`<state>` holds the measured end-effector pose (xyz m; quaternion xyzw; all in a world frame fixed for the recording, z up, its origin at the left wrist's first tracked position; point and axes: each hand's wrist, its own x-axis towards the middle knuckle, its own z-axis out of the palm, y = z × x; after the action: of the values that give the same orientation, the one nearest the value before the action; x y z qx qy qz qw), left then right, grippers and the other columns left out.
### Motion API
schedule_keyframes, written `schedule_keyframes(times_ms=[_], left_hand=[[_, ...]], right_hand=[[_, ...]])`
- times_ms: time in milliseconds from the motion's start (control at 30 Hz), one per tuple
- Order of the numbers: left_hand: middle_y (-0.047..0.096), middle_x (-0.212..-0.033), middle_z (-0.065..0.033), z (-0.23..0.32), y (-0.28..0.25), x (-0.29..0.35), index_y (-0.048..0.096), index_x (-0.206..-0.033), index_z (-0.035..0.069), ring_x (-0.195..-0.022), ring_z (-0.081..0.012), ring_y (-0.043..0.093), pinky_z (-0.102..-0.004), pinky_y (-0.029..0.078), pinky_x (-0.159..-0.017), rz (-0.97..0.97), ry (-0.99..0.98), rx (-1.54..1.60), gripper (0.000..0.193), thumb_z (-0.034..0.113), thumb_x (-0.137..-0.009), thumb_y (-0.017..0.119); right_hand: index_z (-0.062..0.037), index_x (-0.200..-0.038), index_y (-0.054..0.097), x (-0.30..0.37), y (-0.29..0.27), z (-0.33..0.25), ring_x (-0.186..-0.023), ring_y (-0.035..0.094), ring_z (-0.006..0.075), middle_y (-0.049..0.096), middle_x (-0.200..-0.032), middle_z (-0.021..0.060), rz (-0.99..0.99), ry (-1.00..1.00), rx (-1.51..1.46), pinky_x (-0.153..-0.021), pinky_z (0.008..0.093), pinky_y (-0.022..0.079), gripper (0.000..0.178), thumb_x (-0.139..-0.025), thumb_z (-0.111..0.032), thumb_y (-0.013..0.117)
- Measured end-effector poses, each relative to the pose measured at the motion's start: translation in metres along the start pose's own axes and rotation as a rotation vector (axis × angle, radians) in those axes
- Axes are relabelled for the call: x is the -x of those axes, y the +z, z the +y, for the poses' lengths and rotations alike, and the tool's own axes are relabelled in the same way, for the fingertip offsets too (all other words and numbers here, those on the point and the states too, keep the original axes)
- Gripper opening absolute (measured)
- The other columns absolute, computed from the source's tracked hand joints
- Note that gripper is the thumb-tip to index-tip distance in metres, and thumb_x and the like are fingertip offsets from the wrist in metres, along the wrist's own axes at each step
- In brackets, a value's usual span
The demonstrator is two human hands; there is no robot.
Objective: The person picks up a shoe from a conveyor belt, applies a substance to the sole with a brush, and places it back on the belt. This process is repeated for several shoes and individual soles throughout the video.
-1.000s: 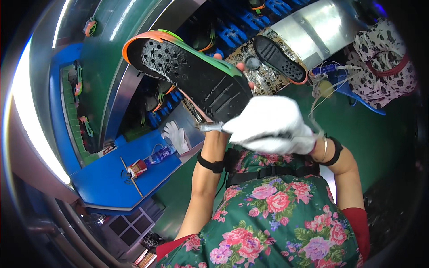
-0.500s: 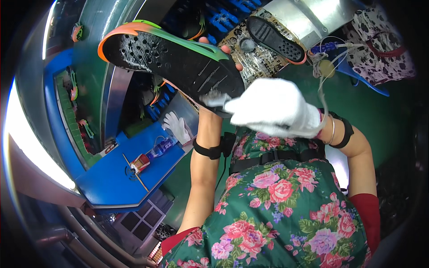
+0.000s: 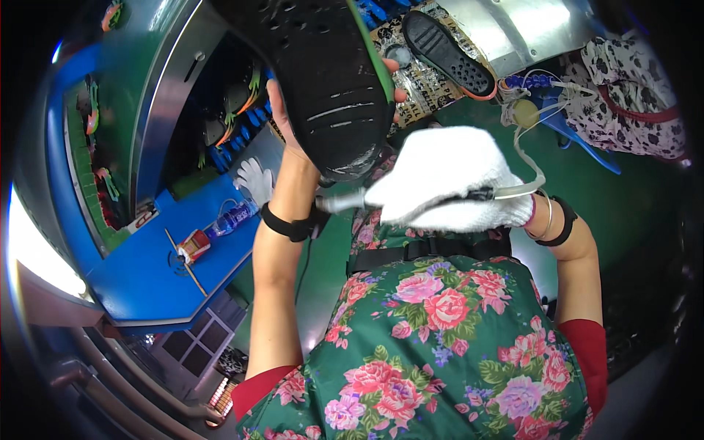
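A black shoe sole (image 3: 337,95) with a green rim is raised in front of me, wet streaks shining on its grooved end. My left hand (image 3: 284,125) is closed around it from beneath, with the thumb on one edge and fingertips on the other. In a white knit glove, my right hand (image 3: 451,176) grips a brush (image 3: 350,201) fed by a clear tube (image 3: 529,165). The brush's blurred tip lies just below the sole's grooved end, seemingly apart from it. Most of the right hand's fingers are hidden by the glove's bulk.
Another black sole (image 3: 447,55) lies on taped cardboard (image 3: 422,103), beside a small round dish (image 3: 400,56). A blue table (image 3: 147,275) at left carries a bottle (image 3: 233,218), a red cup (image 3: 193,246) and a white glove (image 3: 254,180). Spotted fabric (image 3: 631,81) hangs at right.
The sole has swung so its grooved end points toward me, and its far end now leaves the picture. The brush has come off the sole's surface to below its end.
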<state>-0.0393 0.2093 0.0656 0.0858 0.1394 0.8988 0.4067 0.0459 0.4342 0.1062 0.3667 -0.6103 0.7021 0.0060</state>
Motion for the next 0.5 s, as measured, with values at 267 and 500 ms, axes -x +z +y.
schedule_keyframes(times_ms=[267, 500], left_hand=[[0.039, -0.148, -0.0429, 0.022, 0.003, 0.006, 0.026, -0.160, 0.000, -0.124, -0.0569, 0.057, -0.0588, 0.059, -0.093, 0.449, -0.181, -0.428, 0.114, 0.080, -0.085, 0.056], [0.037, -0.149, -0.0437, 0.029, -0.017, 0.020, 0.024, -0.161, 0.000, -0.126, -0.0580, 0.055, -0.0568, 0.058, -0.097, 0.475, -0.156, -0.440, 0.106, 0.076, -0.091, 0.049]], right_hand=[[-0.0121, -0.117, 0.075, 0.017, 0.012, 0.004, -0.091, 0.070, 0.0239, 0.075, -0.117, 0.0069, -0.158, -0.172, 0.513, -0.069, 0.0346, 0.058, 0.036, -0.082, -0.012, 0.076], [-0.0175, -0.106, 0.080, 0.004, 0.005, 0.005, -0.085, 0.072, 0.0233, 0.078, -0.109, 0.0047, -0.022, -0.116, 0.426, -0.071, 0.0346, 0.058, 0.026, -0.081, -0.011, 0.081]])
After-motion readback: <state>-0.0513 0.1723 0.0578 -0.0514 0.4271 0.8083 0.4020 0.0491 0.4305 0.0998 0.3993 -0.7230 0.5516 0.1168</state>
